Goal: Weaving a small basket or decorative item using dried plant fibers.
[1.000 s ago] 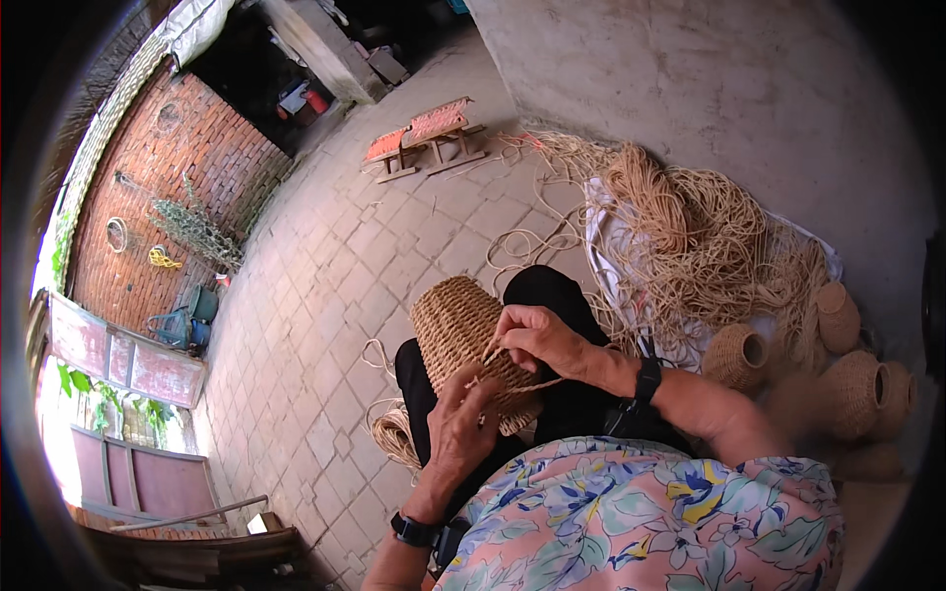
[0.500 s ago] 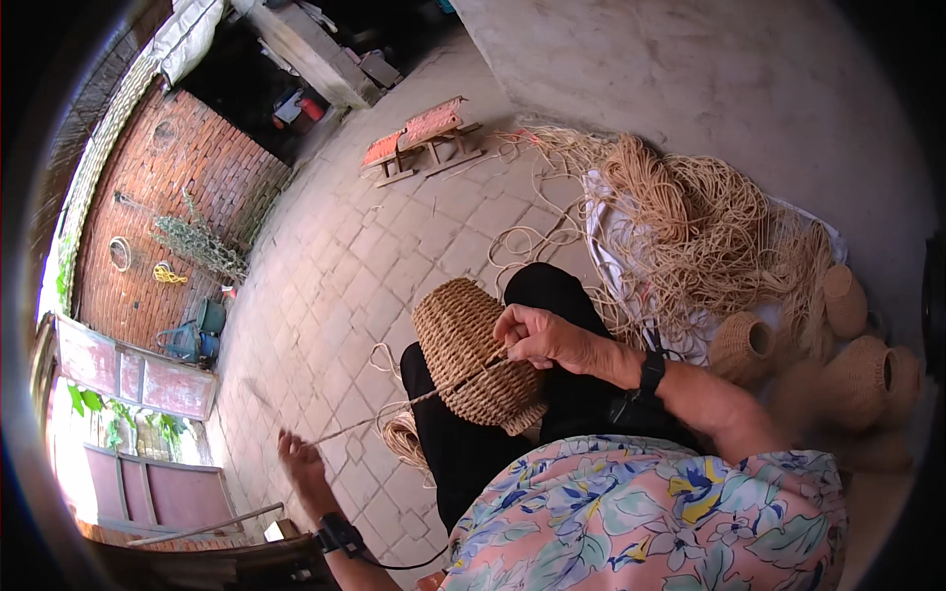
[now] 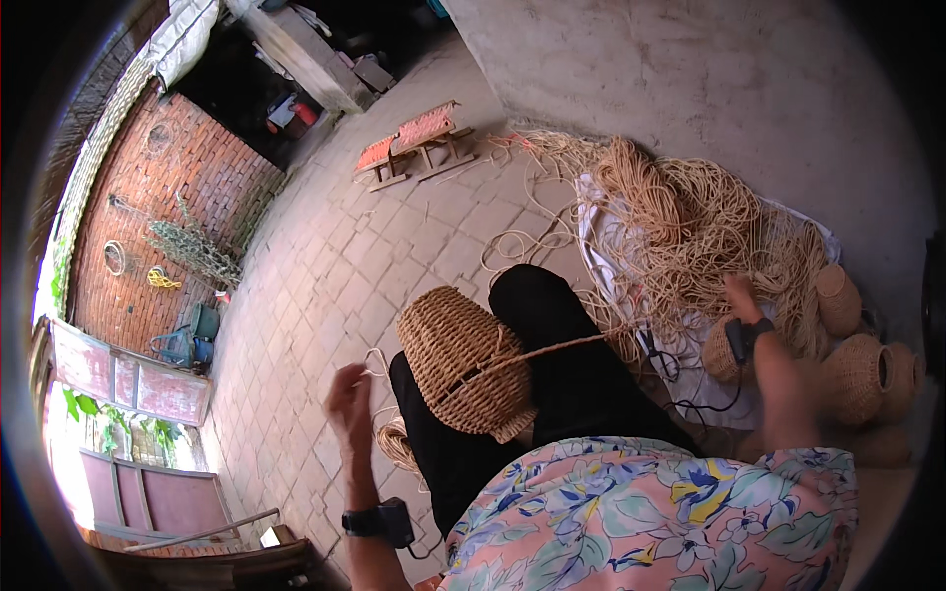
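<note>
A woven basket (image 3: 463, 360) of tan twisted cord lies tilted across my lap, between my black-trousered knees. From a dark slit in its side a cord (image 3: 567, 345) runs taut to the right. My right hand (image 3: 741, 298) is stretched far out over the rope heap, blurred and closed, in line with that cord; its far end blends into the heap. My left hand (image 3: 350, 402) is raised left of the basket, apart from it, with loosely bent, slightly blurred fingers and nothing visible in them.
A heap of loose tan rope (image 3: 690, 217) lies on a white sheet (image 3: 594, 222) by the wall. Several woven baskets (image 3: 855, 379) stand at the right. A small coil of cord (image 3: 396, 443) sits by my left leg. Low red-topped stools (image 3: 424, 128) stand farther off on the paved floor (image 3: 325, 286).
My right hand has swung from the basket far to the right, and the cord now stretches that way. My left hand has let go of the cord and come up nearer the basket.
</note>
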`<state>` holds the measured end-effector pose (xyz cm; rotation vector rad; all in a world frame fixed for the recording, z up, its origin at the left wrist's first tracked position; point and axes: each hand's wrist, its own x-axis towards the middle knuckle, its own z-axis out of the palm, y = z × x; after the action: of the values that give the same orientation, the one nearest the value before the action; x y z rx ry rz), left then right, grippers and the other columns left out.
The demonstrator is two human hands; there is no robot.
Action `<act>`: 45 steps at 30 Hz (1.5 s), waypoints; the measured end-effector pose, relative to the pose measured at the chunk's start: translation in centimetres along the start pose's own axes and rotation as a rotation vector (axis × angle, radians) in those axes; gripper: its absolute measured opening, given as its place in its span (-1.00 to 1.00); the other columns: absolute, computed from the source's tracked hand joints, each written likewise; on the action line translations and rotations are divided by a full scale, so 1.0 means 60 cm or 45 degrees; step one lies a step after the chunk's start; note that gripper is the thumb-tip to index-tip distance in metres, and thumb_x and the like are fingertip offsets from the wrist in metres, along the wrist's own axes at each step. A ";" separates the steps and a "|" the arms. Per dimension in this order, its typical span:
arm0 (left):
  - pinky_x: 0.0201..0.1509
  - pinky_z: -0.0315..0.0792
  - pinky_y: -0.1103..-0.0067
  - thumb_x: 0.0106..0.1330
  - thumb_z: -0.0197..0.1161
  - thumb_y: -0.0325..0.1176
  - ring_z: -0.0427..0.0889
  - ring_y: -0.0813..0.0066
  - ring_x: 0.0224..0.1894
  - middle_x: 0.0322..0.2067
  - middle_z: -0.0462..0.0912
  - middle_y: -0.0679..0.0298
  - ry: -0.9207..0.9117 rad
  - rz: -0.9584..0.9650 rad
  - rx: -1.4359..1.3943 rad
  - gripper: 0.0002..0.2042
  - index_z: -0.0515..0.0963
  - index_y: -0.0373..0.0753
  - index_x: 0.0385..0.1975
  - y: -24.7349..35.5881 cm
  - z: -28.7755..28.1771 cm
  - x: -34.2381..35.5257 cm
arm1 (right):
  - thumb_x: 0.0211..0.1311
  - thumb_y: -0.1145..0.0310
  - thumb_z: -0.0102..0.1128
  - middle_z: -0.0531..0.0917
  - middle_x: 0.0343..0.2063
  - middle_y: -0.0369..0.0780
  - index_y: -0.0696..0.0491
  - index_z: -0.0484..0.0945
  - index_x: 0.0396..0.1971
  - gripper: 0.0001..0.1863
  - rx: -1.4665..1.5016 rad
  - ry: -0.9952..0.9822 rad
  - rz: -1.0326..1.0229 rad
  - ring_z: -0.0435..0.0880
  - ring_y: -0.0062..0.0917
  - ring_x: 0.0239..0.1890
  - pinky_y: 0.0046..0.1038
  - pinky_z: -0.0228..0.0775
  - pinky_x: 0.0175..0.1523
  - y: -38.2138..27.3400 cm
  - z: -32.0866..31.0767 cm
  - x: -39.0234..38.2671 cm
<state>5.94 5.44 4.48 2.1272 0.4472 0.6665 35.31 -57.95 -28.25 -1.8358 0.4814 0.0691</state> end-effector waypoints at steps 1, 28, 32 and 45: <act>-0.19 0.42 0.66 0.17 0.27 -0.56 0.58 0.60 -0.29 -0.33 0.63 0.28 -0.103 0.001 0.160 -0.82 0.59 -0.30 -0.21 0.062 0.023 -0.014 | 0.17 0.05 0.20 0.44 -0.75 -0.18 0.12 0.38 -0.76 -0.51 -0.300 -0.133 0.266 0.45 -0.34 -0.67 -0.13 0.31 -0.41 -0.031 -0.006 -0.018; -0.35 0.42 0.47 0.05 0.34 -0.45 0.56 0.33 -0.48 -0.53 0.55 0.20 -0.849 0.579 0.270 -0.85 0.49 -0.27 -0.44 0.120 0.158 -0.004 | -0.02 0.37 0.22 0.58 -0.48 -0.14 0.12 0.45 -0.42 -0.81 -0.133 -1.058 -1.594 0.60 -0.17 -0.38 -0.25 0.45 -0.26 -0.451 0.341 -0.524; -0.36 0.40 0.52 0.10 0.30 -0.46 0.53 0.42 -0.49 -0.53 0.52 0.24 -0.909 0.413 0.211 -0.87 0.48 -0.28 -0.42 0.123 0.146 -0.008 | 0.06 0.41 0.18 0.54 -0.48 -0.18 0.13 0.41 -0.38 -0.83 -0.025 -1.443 -1.130 0.57 -0.40 -0.43 -0.40 0.40 -0.33 -0.455 0.342 -0.525; -0.32 0.41 0.43 0.14 0.18 -0.50 0.54 0.30 -0.45 -0.53 0.52 0.20 -0.871 0.277 0.051 -0.89 0.39 -0.29 -0.39 0.125 0.159 -0.011 | -0.01 0.49 0.09 0.57 -0.50 -0.19 0.15 0.49 -0.26 -0.76 -0.568 -1.642 -1.566 0.57 -0.38 -0.46 -0.37 0.36 -0.35 -0.625 0.282 -0.447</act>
<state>11.73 -5.21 5.55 2.2953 -0.1487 0.0151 27.56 -25.57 7.87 -1.7832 -1.6294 0.4875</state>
